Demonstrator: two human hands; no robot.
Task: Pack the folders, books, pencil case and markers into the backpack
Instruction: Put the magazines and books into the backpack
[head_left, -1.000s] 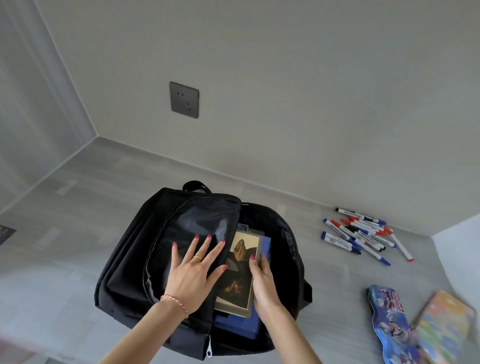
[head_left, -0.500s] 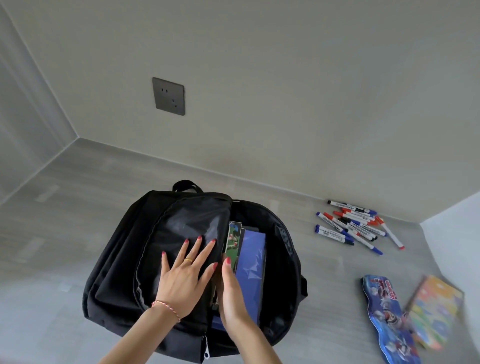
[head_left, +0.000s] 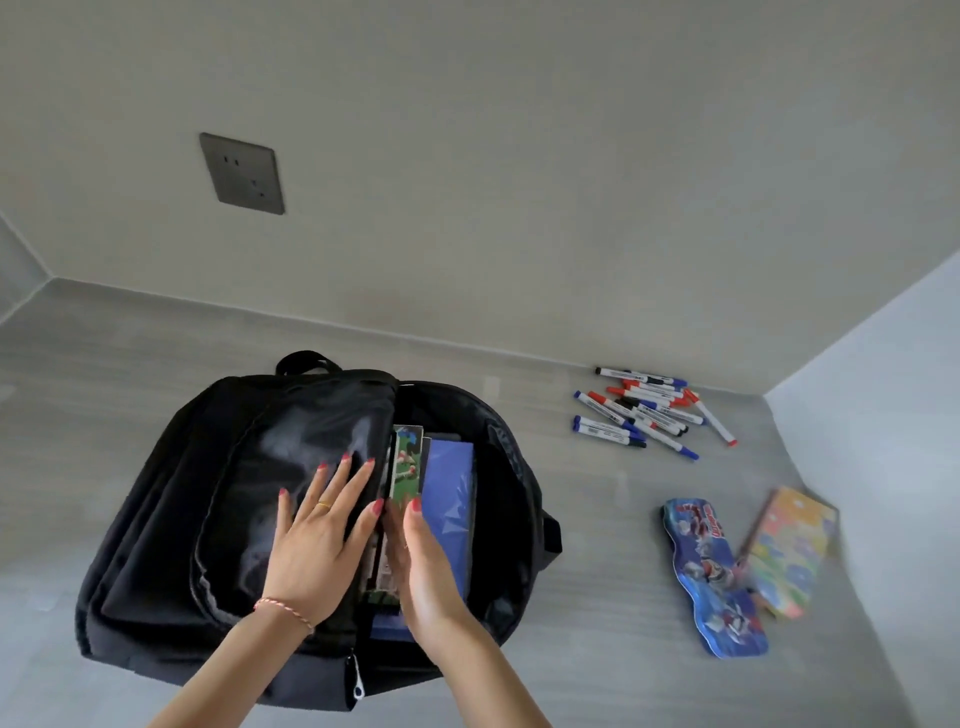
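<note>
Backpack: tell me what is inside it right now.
Inside the backpack stand a book with a green cover and a blue folder. The flap and right hand hide whatever lies deeper.

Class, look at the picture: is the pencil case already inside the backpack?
No. The pencil case lies on the floor to the right of the backpack, beside a colourful book.

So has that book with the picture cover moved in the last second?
Yes. It lay tilted open-faced on the blue folder; now the book stands on edge, pushed left against the backpack flap by the right hand.
</note>
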